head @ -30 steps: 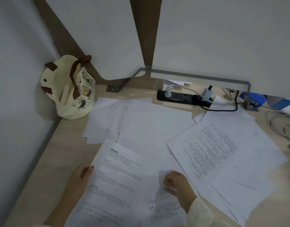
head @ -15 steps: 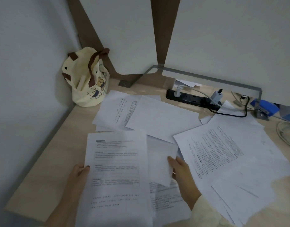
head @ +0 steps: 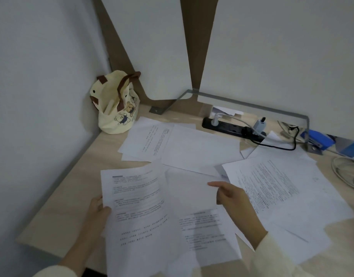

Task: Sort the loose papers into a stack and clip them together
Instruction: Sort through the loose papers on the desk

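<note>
Loose white sheets lie scattered over the wooden desk [head: 72, 186]. My left hand [head: 98, 212] grips the left edge of a printed page [head: 136, 206], lifted a little off the desk, thumb on top. My right hand [head: 230, 194] pinches the right edge of a blank sheet [head: 190, 188] that overlaps the printed page. Another printed sheet [head: 204, 230] lies under them near the front edge. More pages [head: 272, 182] spread to the right, and others [head: 150, 140] lie further back. I see no clip.
A cream bear tote bag [head: 116, 108] stands in the back left corner. A black power strip [head: 230, 126] with plugs and cables runs along the back. Blue objects [head: 318, 139] and a white cable [head: 346, 172] are at the right edge.
The printed page in my left hand has been lifted and turned upright. My right hand has picked up a blank sheet and brought it over beside that page.
</note>
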A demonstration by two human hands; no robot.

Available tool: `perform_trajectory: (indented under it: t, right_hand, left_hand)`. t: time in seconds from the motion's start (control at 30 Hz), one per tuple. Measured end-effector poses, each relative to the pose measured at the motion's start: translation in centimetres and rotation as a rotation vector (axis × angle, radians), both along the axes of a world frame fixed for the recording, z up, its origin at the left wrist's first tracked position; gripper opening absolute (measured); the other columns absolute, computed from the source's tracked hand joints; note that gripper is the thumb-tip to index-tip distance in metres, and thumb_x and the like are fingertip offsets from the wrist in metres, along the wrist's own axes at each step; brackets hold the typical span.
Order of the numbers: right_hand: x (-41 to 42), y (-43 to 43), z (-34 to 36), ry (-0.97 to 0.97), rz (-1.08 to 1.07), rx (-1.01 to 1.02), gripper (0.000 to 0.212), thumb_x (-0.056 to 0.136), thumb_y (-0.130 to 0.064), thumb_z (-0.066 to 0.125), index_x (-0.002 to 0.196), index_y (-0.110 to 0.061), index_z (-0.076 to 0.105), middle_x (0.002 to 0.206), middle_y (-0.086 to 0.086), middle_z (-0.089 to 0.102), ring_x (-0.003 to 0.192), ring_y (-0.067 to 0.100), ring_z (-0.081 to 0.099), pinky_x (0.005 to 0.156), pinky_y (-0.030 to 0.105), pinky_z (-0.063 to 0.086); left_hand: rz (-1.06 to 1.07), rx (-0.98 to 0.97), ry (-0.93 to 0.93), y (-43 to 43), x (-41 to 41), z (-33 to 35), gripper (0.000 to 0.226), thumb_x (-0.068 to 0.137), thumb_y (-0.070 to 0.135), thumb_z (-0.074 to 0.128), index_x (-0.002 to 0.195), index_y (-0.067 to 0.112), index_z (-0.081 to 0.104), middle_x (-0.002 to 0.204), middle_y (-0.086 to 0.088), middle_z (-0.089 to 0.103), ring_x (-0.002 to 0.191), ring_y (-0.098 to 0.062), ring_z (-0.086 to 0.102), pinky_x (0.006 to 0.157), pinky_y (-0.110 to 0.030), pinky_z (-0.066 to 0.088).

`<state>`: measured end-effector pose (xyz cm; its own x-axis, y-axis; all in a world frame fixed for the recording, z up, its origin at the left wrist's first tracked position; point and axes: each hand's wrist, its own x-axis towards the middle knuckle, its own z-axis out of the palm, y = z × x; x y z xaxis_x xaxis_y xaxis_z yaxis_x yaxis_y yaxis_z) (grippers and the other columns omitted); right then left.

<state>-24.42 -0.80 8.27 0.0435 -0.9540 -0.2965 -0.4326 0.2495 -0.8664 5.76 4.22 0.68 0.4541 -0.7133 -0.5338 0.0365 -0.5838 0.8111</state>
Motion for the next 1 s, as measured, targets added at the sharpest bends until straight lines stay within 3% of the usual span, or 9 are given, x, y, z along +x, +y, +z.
perform_trajectory:
  t: [0.07,0.13,0.23,0.37,0.5,0.57,0.67,0.77,1.0]
  right_hand:
    - [0.4,-0.6,1.0,0.304,-0.022,-0.18,0.029,0.09,-0.017,0.053,0.064,-0.028,0.061,0.082,0.001,0.069,0.071,0.017,0.063,0.056,0.018,0.042]
    - [0.6,-1.3,2.0,0.447,-0.114,-0.367,0.017,0.087,-0.028,0.059,0.076,-0.02,0.068,0.087,0.0,0.059,0.085,0.018,0.051,0.061,0.02,0.034]
    - [0.7,-2.3,3.7,0.278,-0.192,-0.4,0.025,0.089,-0.03,0.056,0.08,-0.009,0.063,0.091,0.005,0.053,0.088,0.022,0.047,0.074,0.023,0.035]
    - [0.7,-3.0,5.8,-0.005,-0.267,-0.367,0.043,0.094,-0.032,0.047,0.083,0.01,0.05,0.081,0.029,0.053,0.065,0.032,0.043,0.06,0.03,0.033]
    - [0.7,-3.0,7.2,-0.18,-0.336,-0.312,0.035,0.095,-0.027,0.047,0.067,-0.007,0.043,0.064,0.007,0.042,0.059,0.017,0.039,0.055,0.027,0.03]
    - [0.6,-3.1,7.3,-0.281,-0.338,-0.23,0.034,0.094,-0.028,0.047,0.075,0.0,0.052,0.074,0.018,0.053,0.068,0.021,0.051,0.064,0.035,0.043]
    - [0.5,-2.9,6.9,-0.343,-0.35,-0.122,0.04,0.094,-0.03,0.048,0.103,0.009,0.053,0.107,0.027,0.061,0.084,0.028,0.058,0.087,0.049,0.049]
    - [0.6,-2.9,6.6,-0.358,-0.329,-0.071,0.038,0.093,-0.032,0.049,0.1,0.005,0.056,0.105,0.026,0.063,0.081,0.029,0.061,0.082,0.045,0.051]
    - [1.0,-2.8,6.6,-0.523,-0.075,0.123,0.034,0.093,-0.034,0.046,0.107,-0.011,0.065,0.103,0.011,0.072,0.095,0.033,0.068,0.083,0.043,0.056]
  left_hand:
    - [-0.032,-0.074,-0.024,0.2,-0.1,0.7,0.059,0.086,-0.009,0.038,0.128,0.032,0.039,0.107,-0.007,0.063,0.088,-0.024,0.059,0.066,-0.031,0.046]
    - [-0.07,-0.126,-0.07,0.5,0.1,1.0,0.068,0.084,-0.011,0.038,0.134,0.036,0.039,0.112,-0.003,0.064,0.1,-0.024,0.061,0.08,-0.037,0.05]
    - [-0.051,-0.125,-0.096,0.9,0.7,0.9,0.058,0.089,-0.01,0.035,0.138,0.02,0.042,0.136,-0.007,0.05,0.12,-0.025,0.048,0.1,-0.039,0.04]
    - [-0.032,-0.136,-0.08,0.9,0.5,1.8,0.043,0.09,-0.011,0.034,0.122,0.004,0.057,0.127,-0.011,0.052,0.104,-0.023,0.048,0.089,-0.031,0.038]
    - [-0.026,-0.16,-0.061,0.6,0.6,2.5,0.04,0.09,-0.01,0.035,0.115,0.008,0.061,0.118,-0.01,0.056,0.098,-0.024,0.052,0.072,-0.027,0.042]
    - [-0.035,-0.171,-0.064,0.3,0.7,2.8,0.039,0.09,-0.008,0.036,0.111,0.013,0.062,0.118,-0.009,0.057,0.097,-0.024,0.053,0.067,-0.025,0.042]
    - [-0.062,-0.173,-0.057,-0.1,0.7,3.3,0.039,0.09,-0.006,0.037,0.108,0.017,0.063,0.119,-0.008,0.057,0.102,-0.026,0.054,0.072,-0.028,0.045]
    - [-0.099,-0.185,-0.018,-0.5,0.5,3.9,0.038,0.091,-0.003,0.039,0.105,0.021,0.064,0.12,-0.008,0.059,0.106,-0.028,0.056,0.087,-0.039,0.046]
    - [-0.101,-0.263,0.178,-1.7,-0.7,5.6,0.027,0.09,0.012,0.05,0.108,0.022,0.068,0.116,0.004,0.065,0.105,-0.02,0.06,0.079,-0.032,0.049]
